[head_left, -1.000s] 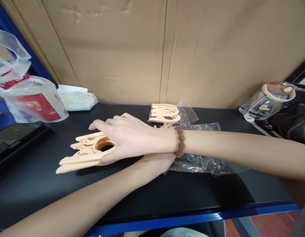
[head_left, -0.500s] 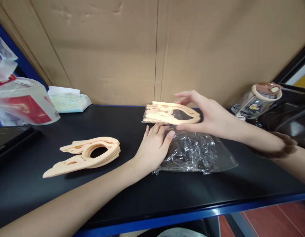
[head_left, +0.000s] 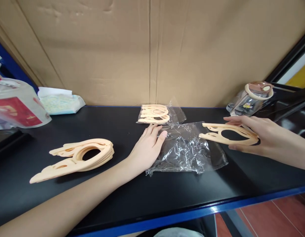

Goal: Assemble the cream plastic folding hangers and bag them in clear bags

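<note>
My right hand [head_left: 268, 138] grips the rounded end of a beige folded plastic hanger [head_left: 214, 137], fingers above it and thumb below. The hanger is held over the right end of a crinkled clear plastic bag [head_left: 184, 153]. My left hand [head_left: 146, 148] lies flat with its fingers stretched out at the bag's left edge. Just beyond its fingertips, more beige hangers [head_left: 156, 113] lie in a clear sleeve. To the left of my left hand rests a loose stack of folded beige hangers [head_left: 77, 164], with their ends pointing left.
A tissue pack [head_left: 61, 102] and a white-and-red container in a bag [head_left: 19, 105] stand at the back left. On the right a clear bottle [head_left: 251, 98] leans by a black bag. Cardboard [head_left: 105, 56] walls the back of the black table [head_left: 132, 200].
My right hand has moved right and towards me with a hanger, away from the sleeved hangers. My left hand stays flat at the bag's edge. The view has shifted slightly.
</note>
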Demonstrator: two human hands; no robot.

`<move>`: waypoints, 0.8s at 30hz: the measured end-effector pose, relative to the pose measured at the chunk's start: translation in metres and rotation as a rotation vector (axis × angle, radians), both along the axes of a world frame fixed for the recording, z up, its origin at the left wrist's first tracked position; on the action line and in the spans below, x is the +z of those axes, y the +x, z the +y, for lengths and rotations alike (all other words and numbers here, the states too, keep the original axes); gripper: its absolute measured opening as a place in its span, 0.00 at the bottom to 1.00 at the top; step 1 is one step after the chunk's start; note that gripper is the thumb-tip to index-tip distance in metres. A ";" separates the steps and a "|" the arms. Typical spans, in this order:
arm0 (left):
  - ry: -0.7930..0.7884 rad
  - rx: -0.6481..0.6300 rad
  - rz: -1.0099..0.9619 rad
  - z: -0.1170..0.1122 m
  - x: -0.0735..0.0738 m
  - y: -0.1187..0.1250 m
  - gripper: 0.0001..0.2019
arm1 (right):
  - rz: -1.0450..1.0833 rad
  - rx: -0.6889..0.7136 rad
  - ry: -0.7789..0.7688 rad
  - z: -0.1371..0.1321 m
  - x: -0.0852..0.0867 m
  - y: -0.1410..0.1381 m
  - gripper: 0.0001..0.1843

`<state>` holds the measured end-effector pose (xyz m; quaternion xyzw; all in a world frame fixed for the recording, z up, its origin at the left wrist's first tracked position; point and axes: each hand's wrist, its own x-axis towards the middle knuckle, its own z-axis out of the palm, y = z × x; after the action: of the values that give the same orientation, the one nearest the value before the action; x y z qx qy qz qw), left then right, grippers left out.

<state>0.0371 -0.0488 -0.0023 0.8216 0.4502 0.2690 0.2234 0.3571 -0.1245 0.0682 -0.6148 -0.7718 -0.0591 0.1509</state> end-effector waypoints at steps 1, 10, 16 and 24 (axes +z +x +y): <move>0.000 0.002 0.001 0.000 0.000 0.000 0.29 | -0.008 0.008 -0.010 -0.002 -0.002 0.002 0.31; -0.029 -0.012 0.010 -0.002 0.002 0.000 0.29 | -0.066 0.119 -0.149 0.005 -0.015 -0.008 0.33; -0.049 -0.005 0.021 -0.005 0.006 0.001 0.28 | 0.131 0.205 -0.257 0.027 -0.017 -0.012 0.38; -0.043 -0.027 0.052 -0.005 0.002 0.001 0.29 | 0.216 0.163 -0.291 0.042 -0.024 -0.018 0.42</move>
<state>0.0384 -0.0535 -0.0005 0.8295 0.4502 0.2347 0.2327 0.3391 -0.0828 0.0443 -0.5684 -0.7988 0.1318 0.1464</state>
